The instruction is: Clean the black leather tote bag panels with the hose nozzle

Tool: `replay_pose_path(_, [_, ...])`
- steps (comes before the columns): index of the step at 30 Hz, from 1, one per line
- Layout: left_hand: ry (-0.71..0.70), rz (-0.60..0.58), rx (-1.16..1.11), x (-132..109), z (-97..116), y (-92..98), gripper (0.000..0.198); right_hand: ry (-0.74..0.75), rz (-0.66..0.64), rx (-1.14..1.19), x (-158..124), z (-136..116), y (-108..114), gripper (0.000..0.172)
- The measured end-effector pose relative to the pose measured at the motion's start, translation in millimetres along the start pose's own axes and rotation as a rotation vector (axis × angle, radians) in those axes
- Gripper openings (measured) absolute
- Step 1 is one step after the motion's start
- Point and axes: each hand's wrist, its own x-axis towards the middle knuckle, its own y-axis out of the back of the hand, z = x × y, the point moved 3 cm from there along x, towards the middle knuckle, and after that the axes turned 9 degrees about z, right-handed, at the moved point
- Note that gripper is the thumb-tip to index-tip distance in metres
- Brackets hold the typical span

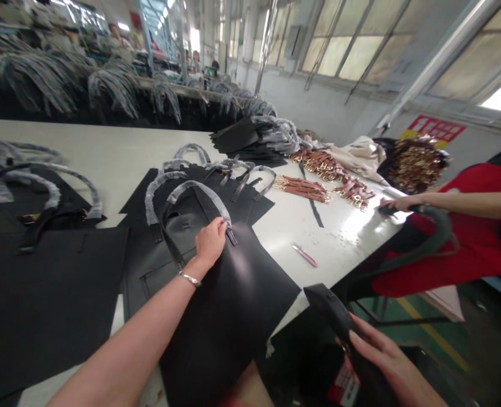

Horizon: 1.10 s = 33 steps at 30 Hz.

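Near left: black panels (42, 294) flat on white table (106, 140). Near centre: pinching wrapped handle (208, 195) by its right end, fingers of left hand (210, 244) closed tight; attached black panel (237, 282) just below, reaching toward near side. Looks like mid-positioning of panel; next move probably calls for holding handle steady. Farther right: brown straps (303, 188) bundled, pink cutter (305, 255) nearer. Near right: gripping black item (327, 305) in right hand (378, 345), fingers curled round; can't identify. Containers: can't make out any.
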Motion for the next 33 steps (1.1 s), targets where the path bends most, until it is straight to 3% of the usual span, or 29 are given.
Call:
replay_pose_path(3, [-0.040,-0.014,0.026,0.4,12.2,-2.0,0.031,-0.049,0.021,0.016,-2.0,5.6,4.1,0.082])
replay_pose_path(6, [-0.118,0.010,0.077,-19.8,24.0,1.8,0.042,-0.082,-0.032,0.001,-3.5,8.7,4.4,0.075])
replay_pose_path(9, [-0.262,-0.054,0.154,-64.5,27.2,8.1,0.051,-0.098,-0.089,-0.016,0.3,10.9,-0.6,0.073])
replay_pose_path(13, [-0.454,-0.327,0.051,-132.9,22.1,12.6,0.056,-0.009,-0.014,-0.025,14.5,1.3,-16.6,0.086])
replay_pose_path(16, [-0.483,-0.360,-0.041,-161.2,23.6,16.1,0.062,0.081,-0.019,-0.085,20.9,-20.0,-41.5,0.088])
replay_pose_path(19, [-0.526,-0.382,-0.133,-173.6,34.3,18.6,0.062,0.116,-0.197,-0.183,18.1,-44.0,-76.7,0.091])
replay_pose_path(23, [-0.557,-0.384,-0.278,-186.2,43.5,22.8,0.062,0.125,-0.400,-0.310,11.3,-63.3,-118.1,0.079])
replay_pose_path(29, [-0.454,-0.372,-0.323,-199.5,25.1,22.2,0.053,0.087,-0.508,-0.379,23.2,-68.7,-152.5,0.067])
replay_pose_path(33, [-0.441,-0.370,-0.339,-199.1,22.4,23.3,0.051,0.134,-0.475,-0.285,34.2,-74.5,-166.0,0.062])
